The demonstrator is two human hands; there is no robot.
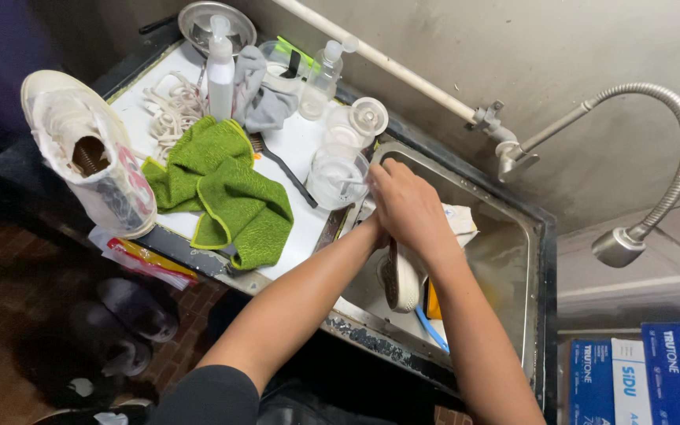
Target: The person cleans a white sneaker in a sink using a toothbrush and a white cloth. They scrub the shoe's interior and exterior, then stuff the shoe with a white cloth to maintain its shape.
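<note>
From the head camera, looking down, the sink (513, 260) serves as the anchor for everything else. Both arms reach into it from below. The right hand (411, 206) lies on top, curled over the upper part of a white shoe (403, 279) that stands on edge inside the sink, sole outward; the fingers look closed around it, probably to steady it over the basin so any water runs off there. The left hand (373, 230) is almost wholly hidden beneath the right one, so I cannot tell whether it is closed or what it grips; it meets the shoe at the same spot. A blue and yellow item lies in the sink just under the shoe, too hidden to name.

Above the sink, a bendable metal tap (655, 157) arches from the wall pipe, its head hanging off to the right, clear of the basin.

Left of the sink, on the white counter (297, 145), things sit within arm's reach: a clear plastic cup (336, 177) touching the sink's rim, a dark brush (281, 165), a crumpled green cloth (230, 197), a spray bottle (220, 71), a grey rag (261, 94), coiled white laces (171, 110). At the counter's far left edge a second white shoe (92, 161) stands apart, laces out.
</note>
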